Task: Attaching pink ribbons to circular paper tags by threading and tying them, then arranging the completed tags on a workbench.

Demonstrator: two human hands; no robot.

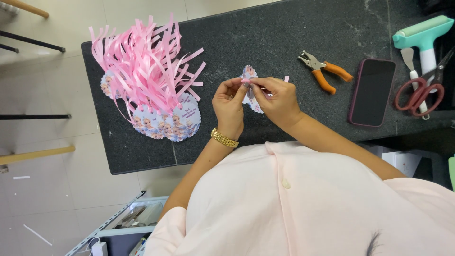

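Both hands met over the dark stone counter (294,28), near its middle: the left hand (229,105) and the right hand (277,100) each pinched closed on a thin pink ribbon (245,81) at the top edge of a scalloped paper tag (250,72), which they held between them just above the surface. At ten o'clock from the hands lay a pile of finished tags (166,124) with a spray of pink ribbon strips (144,59) fanned up from it. At two o'clock sat an orange-handled hole punch (325,71); at three o'clock a dark phone (372,92) lay flat, and beyond it red-handled scissors (420,94) and a teal lint roller (423,34). The likeliest trouble, as I judged it, was the narrow ribbon slipping from the fingertips or twisting, or a hard tug tearing the paper at the tag's edge. A sweeping elbow could also have scattered the loose pile nearby.
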